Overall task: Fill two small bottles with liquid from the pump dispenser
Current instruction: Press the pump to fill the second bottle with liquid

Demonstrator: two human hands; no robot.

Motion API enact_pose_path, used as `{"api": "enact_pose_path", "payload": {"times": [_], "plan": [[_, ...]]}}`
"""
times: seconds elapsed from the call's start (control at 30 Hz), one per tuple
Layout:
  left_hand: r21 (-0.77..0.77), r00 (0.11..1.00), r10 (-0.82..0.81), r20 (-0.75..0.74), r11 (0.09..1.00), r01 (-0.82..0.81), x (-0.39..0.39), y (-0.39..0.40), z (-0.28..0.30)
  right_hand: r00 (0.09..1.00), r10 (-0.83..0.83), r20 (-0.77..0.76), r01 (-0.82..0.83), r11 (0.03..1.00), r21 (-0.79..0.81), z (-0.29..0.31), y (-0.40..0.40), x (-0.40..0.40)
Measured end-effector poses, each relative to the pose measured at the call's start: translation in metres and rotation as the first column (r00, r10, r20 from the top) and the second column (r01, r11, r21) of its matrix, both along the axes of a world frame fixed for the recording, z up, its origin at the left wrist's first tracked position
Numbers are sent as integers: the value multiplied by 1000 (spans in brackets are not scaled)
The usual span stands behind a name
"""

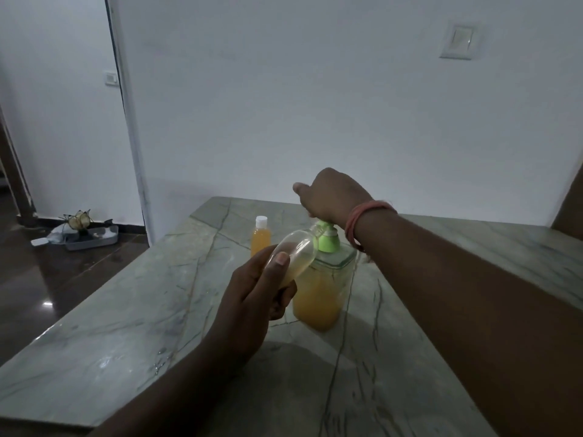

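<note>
**Orange soap, one bottle done and one under the spout**

Orange liquid already fills the capped bottle [260, 236], parked upright at the far left of the marble table [110, 326], out of the way, which suggests it is finished. Next along, the left hand [252, 298] wraps around the clear small bottle [295, 257], tilting it so its open mouth meets the nozzle and catches the flow; a little liquid pools inside. Beside it stands the pump dispenser [321, 288], half full. On the right, the right hand [331, 193] bears down on the green pump head [328, 238], fingers curled loosely, gripping nothing.
</note>
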State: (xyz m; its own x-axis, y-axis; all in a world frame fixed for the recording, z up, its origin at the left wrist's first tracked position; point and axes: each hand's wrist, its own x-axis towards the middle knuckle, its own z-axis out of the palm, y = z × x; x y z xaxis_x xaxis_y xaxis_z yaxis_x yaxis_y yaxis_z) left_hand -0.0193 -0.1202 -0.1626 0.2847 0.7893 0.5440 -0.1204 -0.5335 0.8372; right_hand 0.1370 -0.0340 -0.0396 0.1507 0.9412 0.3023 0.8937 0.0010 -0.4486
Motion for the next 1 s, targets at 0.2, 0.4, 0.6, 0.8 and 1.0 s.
{"api": "enact_pose_path", "payload": {"times": [0.2,0.4,0.6,0.8,1.0], "plan": [[3,1000,-6,-15,1000,6,1,-1,-1,1000,-5,25,7,997,-76,1,-5,0],[-14,1000,12,-29,1000,-13,0,1,-3,999,-21,-34,21,1000,11,-4,-4,-1],[-30,999,-37,-19,999,36,1,-4,-1,995,-26,94,33,997,-69,3,-4,-6],[-18,1000,-16,18,1000,16,-1,1,-2,999,-32,-22,32,999,4,-4,-9,-1],[-9,999,20,-25,1000,-20,-1,-1,-1,998,6,63,-2,998,-59,7,-8,-5]]}}
